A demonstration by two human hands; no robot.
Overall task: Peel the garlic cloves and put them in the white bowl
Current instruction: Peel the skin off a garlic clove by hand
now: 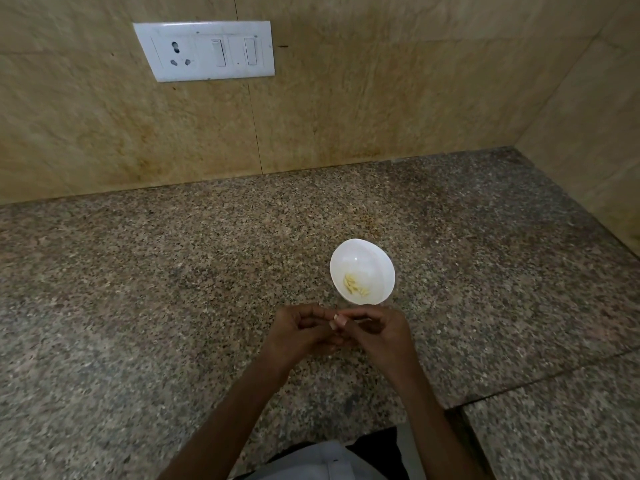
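Observation:
A small white bowl (362,270) stands on the speckled granite counter and holds several pale peeled garlic cloves (355,285) near its front. Just in front of the bowl, my left hand (299,332) and my right hand (377,332) meet above the counter with fingers curled. Their fingertips pinch a small garlic clove (341,315) between them; only a pale sliver of it shows, the rest is hidden by the fingers.
The granite counter (173,289) runs back to a beige tiled wall with a white socket and switch plate (207,51). A side wall closes the right corner. A seam in the counter (540,379) runs at the lower right. A few tiny pale bits lie near the bowl.

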